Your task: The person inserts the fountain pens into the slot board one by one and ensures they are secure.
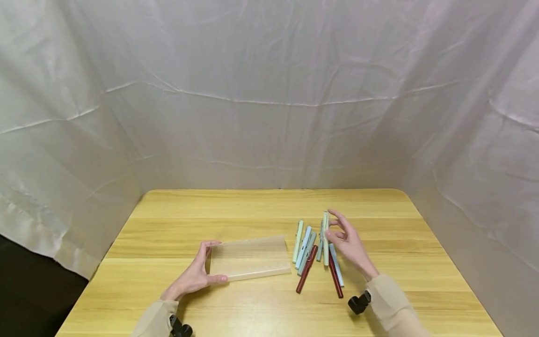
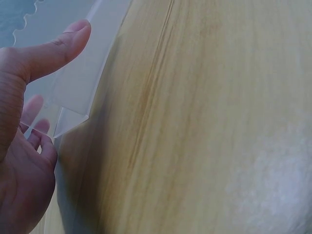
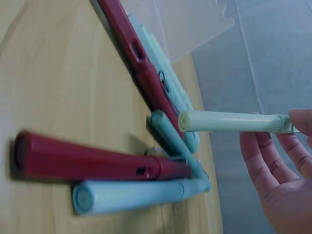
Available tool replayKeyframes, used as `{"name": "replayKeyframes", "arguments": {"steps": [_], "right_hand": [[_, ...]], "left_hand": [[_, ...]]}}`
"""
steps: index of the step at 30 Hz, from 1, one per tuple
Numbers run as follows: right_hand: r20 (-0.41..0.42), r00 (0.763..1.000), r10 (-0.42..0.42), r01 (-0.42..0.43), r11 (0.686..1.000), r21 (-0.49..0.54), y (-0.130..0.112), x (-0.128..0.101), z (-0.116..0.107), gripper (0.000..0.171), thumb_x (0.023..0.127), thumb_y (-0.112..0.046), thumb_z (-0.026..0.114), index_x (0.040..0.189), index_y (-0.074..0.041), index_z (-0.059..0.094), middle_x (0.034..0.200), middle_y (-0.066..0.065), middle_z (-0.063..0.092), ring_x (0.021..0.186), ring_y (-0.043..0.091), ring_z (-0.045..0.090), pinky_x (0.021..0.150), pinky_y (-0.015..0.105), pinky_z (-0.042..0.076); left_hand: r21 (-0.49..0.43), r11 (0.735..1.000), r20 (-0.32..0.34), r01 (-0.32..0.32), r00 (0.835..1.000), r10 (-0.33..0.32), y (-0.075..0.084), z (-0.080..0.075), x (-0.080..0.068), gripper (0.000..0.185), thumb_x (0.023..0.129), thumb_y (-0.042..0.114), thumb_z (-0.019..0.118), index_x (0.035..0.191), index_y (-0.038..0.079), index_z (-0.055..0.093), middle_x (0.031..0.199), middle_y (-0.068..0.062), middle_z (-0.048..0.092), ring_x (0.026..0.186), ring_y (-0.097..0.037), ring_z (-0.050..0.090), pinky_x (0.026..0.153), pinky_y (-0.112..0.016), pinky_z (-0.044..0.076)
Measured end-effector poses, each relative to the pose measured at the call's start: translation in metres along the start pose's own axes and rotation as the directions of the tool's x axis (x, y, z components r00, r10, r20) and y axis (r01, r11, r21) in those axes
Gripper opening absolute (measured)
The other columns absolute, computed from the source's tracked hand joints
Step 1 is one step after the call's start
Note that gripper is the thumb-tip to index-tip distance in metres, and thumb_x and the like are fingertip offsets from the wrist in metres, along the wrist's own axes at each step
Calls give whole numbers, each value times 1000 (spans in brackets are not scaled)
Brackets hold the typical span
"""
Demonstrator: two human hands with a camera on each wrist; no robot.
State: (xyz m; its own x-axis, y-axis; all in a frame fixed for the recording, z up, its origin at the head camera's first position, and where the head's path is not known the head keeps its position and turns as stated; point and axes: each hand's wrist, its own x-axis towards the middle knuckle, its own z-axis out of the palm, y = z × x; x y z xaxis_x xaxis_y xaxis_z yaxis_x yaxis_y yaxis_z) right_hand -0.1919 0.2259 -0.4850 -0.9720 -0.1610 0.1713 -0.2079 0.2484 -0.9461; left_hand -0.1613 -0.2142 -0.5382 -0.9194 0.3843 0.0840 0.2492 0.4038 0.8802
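Note:
My left hand [image 1: 194,278] grips the left end of a clear plastic holder [image 1: 250,260], thumb on its near edge and fingers at the far side. A scalloped edge of this holder shows in the left wrist view. Between the thumb and fingers of my right hand [image 1: 353,249] is a pale green pen [image 3: 229,121], pinched near its clip end and raised above the other pens. Below it lie a dark red pen [image 3: 92,158], a light blue pen [image 3: 131,195] and a teal pen [image 3: 170,134].
Left of these lie another pale green pen [image 1: 297,241], a light blue pen [image 1: 302,248], a teal pen [image 1: 306,255] and a dark red pen [image 1: 306,269]. Pale curtains [image 1: 269,131] stand around the back and sides of the wooden table [image 1: 252,309].

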Motion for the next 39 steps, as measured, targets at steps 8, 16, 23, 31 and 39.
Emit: {"name": "replayKeyframes", "arguments": {"steps": [8,16,23,31,39], "right_hand": [[22,999,38,-39,999,35,-7,6,17,62,98,-3,60,153,2,33,137,30,44,94,8,69,81,23,62],[38,999,-1,0,999,32,-9,14,34,57,98,-2,61,149,1,38,130,30,47,93,3,65,77,36,66],[46,998,-41,40,999,23,-15,19,48,56,97,-4,64,147,1,40,127,29,51,92,6,64,76,41,66],[13,1000,-27,27,1000,-15,-21,23,64,54,95,-7,68,144,-3,45,125,25,55,87,16,69,70,41,64],[-13,999,-29,29,999,-36,-26,24,75,54,94,-10,70,143,-6,48,127,20,58,87,9,69,73,49,64]], "left_hand": [[-5,1000,-2,4,1000,-4,-1,-1,0,92,74,21,88,142,1,29,154,-30,26,150,-55,14,121,-70,8],[-14,1000,1,7,1000,-7,-2,-1,1,92,74,20,88,142,1,29,155,-31,24,150,-56,12,121,-71,7],[-5,1000,-2,7,1000,-7,-1,-1,1,92,74,21,88,142,1,29,155,-31,25,150,-56,13,120,-71,8],[-9,1000,-2,12,1000,-12,0,0,2,92,75,20,88,142,1,29,155,-31,25,150,-56,13,121,-71,7],[-4,1000,-14,16,1000,-16,-1,1,2,92,74,20,89,142,1,30,154,-30,27,150,-55,15,121,-70,8]]}}
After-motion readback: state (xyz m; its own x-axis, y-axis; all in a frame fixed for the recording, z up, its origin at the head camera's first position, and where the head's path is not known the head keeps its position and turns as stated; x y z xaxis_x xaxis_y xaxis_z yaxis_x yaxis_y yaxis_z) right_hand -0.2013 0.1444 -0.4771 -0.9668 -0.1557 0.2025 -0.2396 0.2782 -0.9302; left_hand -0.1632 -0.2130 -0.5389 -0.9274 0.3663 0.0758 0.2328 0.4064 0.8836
